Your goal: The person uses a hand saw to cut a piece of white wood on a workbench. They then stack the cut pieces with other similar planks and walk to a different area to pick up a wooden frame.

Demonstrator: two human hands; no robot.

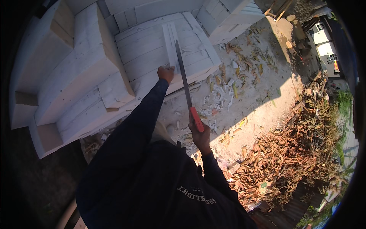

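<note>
My left hand (pixel 166 72), fingers curled, grips the lower end of a pale narrow strip (pixel 168 42) lying on a layer of white blocks (pixel 139 49). My right hand (pixel 200 133) is closed round the red handle (pixel 195 117) of a long hand saw. Its straight metal blade (pixel 183 74) slants up along the right side of the strip, with the tip over the block surface; whether the teeth touch it I cannot tell. Both forearms are in dark sleeves.
More white blocks are stacked at the left (pixel 76 82) and back (pixel 228 15). Pale, sunlit and shaded ground (pixel 225 110) holds white offcuts and fallen leaves. A pile of dry brown leaves (pixel 282 160) lies at the right. Loose wood and a white structure (pixel 320 38) stand at the far right.
</note>
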